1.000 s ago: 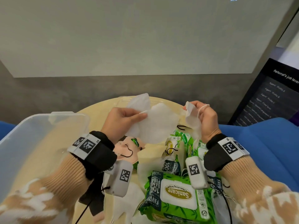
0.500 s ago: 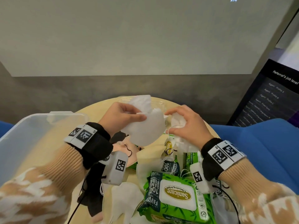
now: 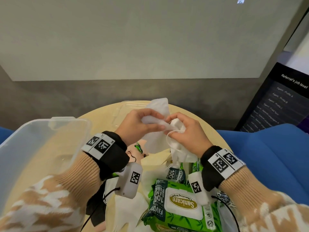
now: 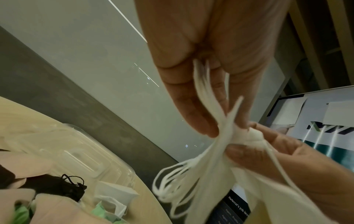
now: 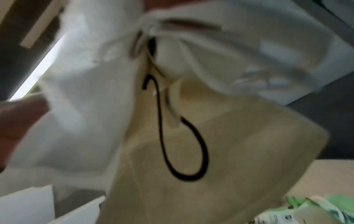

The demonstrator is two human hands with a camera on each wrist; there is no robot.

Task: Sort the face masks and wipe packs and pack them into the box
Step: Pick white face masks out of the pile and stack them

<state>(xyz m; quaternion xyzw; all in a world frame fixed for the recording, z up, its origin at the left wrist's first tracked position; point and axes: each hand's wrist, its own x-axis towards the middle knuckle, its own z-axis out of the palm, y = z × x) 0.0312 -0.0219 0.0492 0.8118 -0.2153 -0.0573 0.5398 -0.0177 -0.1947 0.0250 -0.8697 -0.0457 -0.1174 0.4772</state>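
Both hands meet above the round table, holding white face masks (image 3: 154, 139). My left hand (image 3: 145, 124) pinches a folded stack of them, whose upper end (image 3: 158, 106) sticks up behind the fingers. My right hand (image 3: 180, 129) grips a bunched white mask (image 3: 179, 151) with its ear loops hanging. In the left wrist view the white masks (image 4: 212, 171) and loops fan out between the two hands. The right wrist view is blurred, filled with white mask fabric (image 5: 91, 115) and a black ear loop (image 5: 184, 145). A green wipe pack (image 3: 180, 205) lies under my wrists. The clear plastic box (image 3: 30, 144) stands at left.
More green wipe packs (image 3: 175, 174), a pink mask (image 3: 135, 154), a black mask (image 3: 97, 208) and loose white masks (image 3: 128, 210) crowd the near half of the table (image 3: 103, 118). A clear lid (image 3: 123, 113) lies at the far edge. Blue seating (image 3: 267, 156) and a dark sign (image 3: 275, 101) are at right.
My right hand has moved left from about a hand's width away and joined the left one, bringing its mask against the stack. The left hand has shifted slightly forward.
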